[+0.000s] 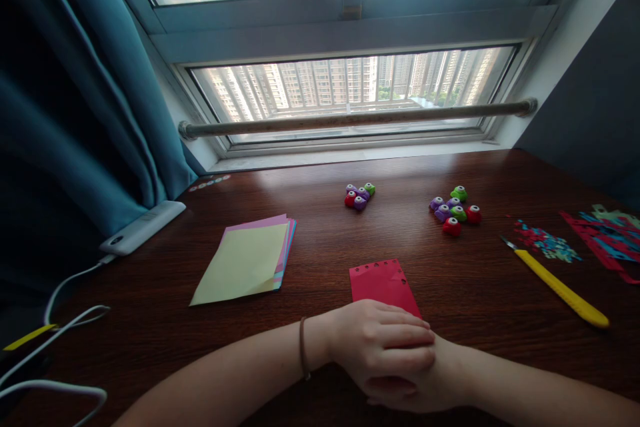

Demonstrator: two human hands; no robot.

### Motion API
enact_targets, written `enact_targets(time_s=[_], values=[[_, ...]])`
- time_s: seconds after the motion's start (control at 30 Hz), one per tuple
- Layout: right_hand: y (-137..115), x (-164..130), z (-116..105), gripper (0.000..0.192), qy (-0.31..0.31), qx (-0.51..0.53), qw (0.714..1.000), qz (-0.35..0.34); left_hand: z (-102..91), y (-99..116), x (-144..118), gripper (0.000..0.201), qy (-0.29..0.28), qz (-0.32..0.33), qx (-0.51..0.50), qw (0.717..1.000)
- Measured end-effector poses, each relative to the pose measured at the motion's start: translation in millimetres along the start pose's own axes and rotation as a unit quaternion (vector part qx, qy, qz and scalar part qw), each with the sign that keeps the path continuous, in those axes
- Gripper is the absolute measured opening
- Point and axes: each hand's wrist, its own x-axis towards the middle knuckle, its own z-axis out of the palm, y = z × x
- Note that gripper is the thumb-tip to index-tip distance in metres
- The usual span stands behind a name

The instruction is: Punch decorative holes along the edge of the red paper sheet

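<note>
- Right now the person's two hands lie one on top of the other at the near edge of the wooden desk (150, 320).
- The left hand (383, 340) is on top, flat, with its fingers held out together. It holds nothing.
- The right hand (425, 390) is under it and mostly hidden, so nobody can tell how far it is open or whether it has anything in it.
- A red paper (383, 283) lies flat on the desk, just past the hands. Its near edge goes under the left hand's fingers. Little shapes are punched out along its far edge.
- It looks like a rest between punches: the paper has some holes, and no punch is in hand.
- To go on, a hand would need to reach far across the desk for a punch, then slide the paper's edge into it.
- Two groups of small punches sit far from the hands: one group (359, 196) in the middle and one group (454, 209) to the right.
- A yellow knife (560, 287) lies to the right, with cut paper bits (547, 243) beyond it.
- A stack of coloured paper (247, 260) lies to the left.
- No words or brand names can be read anywhere.
</note>
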Motion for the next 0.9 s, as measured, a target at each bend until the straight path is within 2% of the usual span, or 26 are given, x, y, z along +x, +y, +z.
enact_targets(time_s=[0.13, 0.23, 0.3, 0.37, 0.67, 0.9], values=[[-8.2, 0.4, 1.6, 0.032, 0.088, -0.075, 0.993, 0.002, -0.6, -0.4, -0.5, 0.059, -0.012, 0.001, -0.007, 1.0], [-10.1, 1.6, 2.6, 0.031, 0.14, -0.114, 0.981, -0.071, -0.7, -0.8, -1.5, 0.059, -0.022, 0.003, -0.007, 1.0], [-9.1, 2.3, 2.6, 0.031, 0.157, -0.104, 0.974, -0.129, -0.4, -1.0, -2.2, 0.056, -0.022, 0.004, -0.003, 1.0], [-8.2, 2.4, 1.8, 0.031, 0.163, -0.094, 0.971, -0.151, 0.1, -1.1, -2.6, 0.053, -0.019, 0.003, 0.002, 1.0], [-7.4, 0.7, -0.6, 0.031, 0.161, -0.094, 0.978, -0.097, 0.3, -0.5, -0.9, 0.054, -0.004, 0.002, -0.002, 1.0], [-3.2, 1.2, 4.0, 0.031, 0.155, -0.092, 0.981, -0.073, 0.0, -0.8, -1.7, 0.059, -0.019, 0.004, -0.009, 1.0]])
